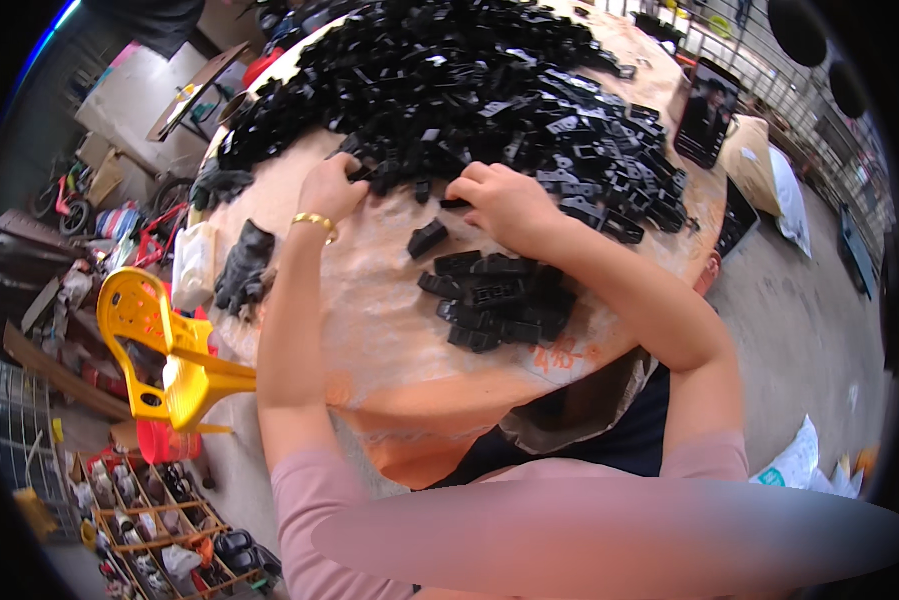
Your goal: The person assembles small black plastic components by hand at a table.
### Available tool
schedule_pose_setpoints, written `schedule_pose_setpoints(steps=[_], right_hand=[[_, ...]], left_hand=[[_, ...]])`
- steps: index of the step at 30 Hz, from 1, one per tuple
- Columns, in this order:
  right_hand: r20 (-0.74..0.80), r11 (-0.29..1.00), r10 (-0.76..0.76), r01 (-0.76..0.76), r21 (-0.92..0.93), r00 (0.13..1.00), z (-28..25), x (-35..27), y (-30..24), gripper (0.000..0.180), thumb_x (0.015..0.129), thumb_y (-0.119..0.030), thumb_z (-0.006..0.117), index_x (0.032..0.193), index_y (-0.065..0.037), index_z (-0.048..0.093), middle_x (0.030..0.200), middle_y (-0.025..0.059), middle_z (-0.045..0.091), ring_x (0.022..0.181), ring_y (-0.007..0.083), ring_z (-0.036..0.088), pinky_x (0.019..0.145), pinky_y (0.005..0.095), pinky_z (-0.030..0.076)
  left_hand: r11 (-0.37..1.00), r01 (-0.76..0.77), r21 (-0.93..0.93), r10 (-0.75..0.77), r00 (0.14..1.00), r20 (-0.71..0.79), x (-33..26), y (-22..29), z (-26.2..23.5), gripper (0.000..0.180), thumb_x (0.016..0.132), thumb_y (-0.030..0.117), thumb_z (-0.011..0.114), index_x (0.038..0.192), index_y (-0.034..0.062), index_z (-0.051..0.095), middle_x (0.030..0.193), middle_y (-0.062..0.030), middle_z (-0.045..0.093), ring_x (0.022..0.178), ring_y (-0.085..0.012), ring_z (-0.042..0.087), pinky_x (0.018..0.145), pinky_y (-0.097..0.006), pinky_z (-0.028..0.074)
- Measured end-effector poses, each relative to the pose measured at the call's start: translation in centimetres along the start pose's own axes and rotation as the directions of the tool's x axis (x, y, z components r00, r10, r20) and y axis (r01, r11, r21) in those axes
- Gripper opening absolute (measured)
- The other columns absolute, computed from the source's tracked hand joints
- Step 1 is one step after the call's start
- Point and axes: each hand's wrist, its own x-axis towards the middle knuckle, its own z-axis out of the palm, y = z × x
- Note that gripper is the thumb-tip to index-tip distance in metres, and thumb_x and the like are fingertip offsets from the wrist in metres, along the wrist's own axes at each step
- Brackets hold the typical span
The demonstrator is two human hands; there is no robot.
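Note:
A big heap of small black plastic parts point(439, 80) covers the far half of the round table. At the heap's near edge my left hand point(333, 188), with a gold bracelet at the wrist, has its fingers curled against a black part. My right hand point(504, 205) is closed at the same edge, to the right, over a black part that its fingers mostly hide. A single black part point(428, 239) lies just below the right hand. Nearer to me is a smaller pile of black blocky parts point(499, 300).
An orange-and-white plastic cover point(369, 350) drapes the table. Dark gloves point(244, 265) and a white container point(194, 265) sit at its left edge. A phone point(707, 112) stands at the right. A yellow chair point(184, 370) is at left, above a shoe rack point(159, 520).

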Motion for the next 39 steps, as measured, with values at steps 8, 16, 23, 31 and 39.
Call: schedule_pose_setpoints(steps=[8, 16, 23, 31, 39], right_hand=[[-0.053, 0.727, 0.273, -0.17, 0.665, 0.961, -2.2, 0.5, 1.0, 0.021, 0.078, -0.004, 0.06, 0.099, -0.001, 0.062, 0.081, 0.0077, 0.062, 0.071, 0.0132, 0.061, 0.065, 0.0251, 0.05], [0.009, 0.395, 0.308, -0.136, 0.909, 0.951, -3.0, 0.5, 0.3, 0.023, 0.077, 0.003, 0.063, 0.101, 0.003, 0.061, 0.087, 0.0073, 0.062, 0.075, 0.011, 0.061, 0.07, 0.0225, 0.051], [-0.4, 0.862, 0.172, 0.059, 0.503, 0.9, -2.5, 0.1, -0.1, 0.023, 0.072, -0.011, 0.072, 0.092, 0.0, 0.065, 0.08, 0.0075, 0.059, 0.062, 0.0146, 0.056, 0.056, 0.0251, 0.046], [-0.335, 0.971, 0.104, -0.023, 0.238, 0.936, -2.5, -0.5, -0.6, 0.02, 0.073, -0.02, 0.068, 0.084, -0.003, 0.066, 0.08, 0.0082, 0.059, 0.067, 0.0252, 0.06, 0.058, 0.0327, 0.049], [-0.211, 0.94, 0.061, 0.015, 0.34, 0.976, -3.0, -0.3, -0.1, 0.034, 0.068, -0.018, 0.074, 0.098, -0.006, 0.065, 0.082, 0.0056, 0.062, 0.063, 0.0163, 0.06, 0.058, 0.0264, 0.049]], left_hand=[[0.834, -0.248, -0.493, 0.316, 0.947, 0.057, -2.2, 7.0, -1.8, 0.029, 0.068, 0.001, 0.064, 0.097, 0.0, 0.061, 0.091, -0.01, 0.059, 0.079, -0.0169, 0.059, 0.071, -0.025, 0.048], [0.001, 0.118, -0.993, 0.224, 0.968, 0.116, -2.8, 8.4, 0.7, 0.037, 0.074, -0.007, 0.064, 0.109, 0.0028, 0.057, 0.094, -0.0026, 0.061, 0.084, -0.0078, 0.058, 0.071, -0.02, 0.047], [-0.043, 0.135, -0.99, 0.163, 0.979, 0.127, -3.3, 9.5, 1.4, 0.038, 0.076, -0.008, 0.063, 0.112, 0.002, 0.057, 0.096, -0.0024, 0.063, 0.084, -0.0081, 0.06, 0.078, -0.021, 0.049], [0.282, 0.013, -0.959, 0.032, 0.999, 0.023, -4.5, 11.3, 1.2, 0.036, 0.079, 0.001, 0.066, 0.113, -0.0016, 0.057, 0.095, -0.002, 0.062, 0.083, -0.0049, 0.056, 0.074, -0.018, 0.046], [0.432, -0.166, -0.887, 0.03, 0.985, -0.17, -4.7, 11.3, 1.8, 0.029, 0.083, 0.008, 0.062, 0.108, -0.0058, 0.055, 0.083, -0.0049, 0.064, 0.071, -0.0053, 0.058, 0.063, -0.018, 0.047]])
